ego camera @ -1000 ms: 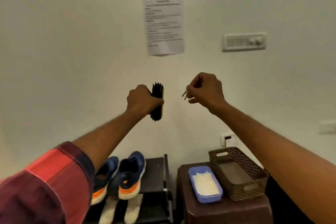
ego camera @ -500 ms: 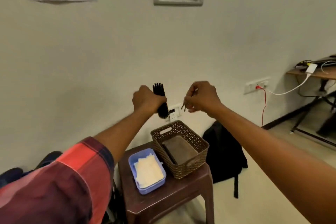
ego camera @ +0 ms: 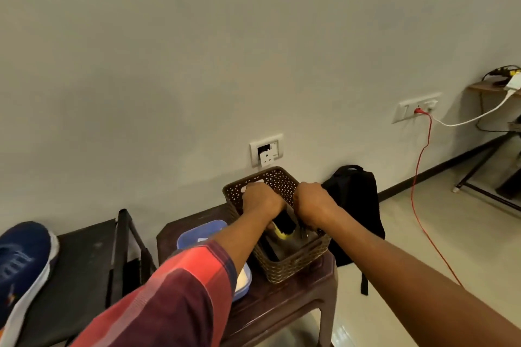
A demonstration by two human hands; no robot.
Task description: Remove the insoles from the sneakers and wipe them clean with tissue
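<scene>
My left hand (ego camera: 260, 200) is shut on a shoe brush (ego camera: 285, 226) with black bristles and a yellow back, held down inside a brown woven basket (ego camera: 293, 265). My right hand (ego camera: 313, 203) is closed beside it over the basket, pinching a small dark metal object (ego camera: 304, 230) that hangs below the fingers. A blue tub (ego camera: 201, 231) with white tissue (ego camera: 244, 280) stands left of the basket, partly behind my left arm. One blue sneaker (ego camera: 24, 262) lies at the far left on a black rack (ego camera: 84, 259). No insoles are in view.
Basket and tub stand on a dark brown plastic stool (ego camera: 282, 300) against the wall. A black backpack (ego camera: 356, 205) leans on the wall right of the stool. A red cable (ego camera: 420, 177) runs from a wall socket (ego camera: 417, 110) to the floor.
My view has swung right and down. Both hands have dropped from chest height into the basket, the left still holding the brush, the right still holding the small object.
</scene>
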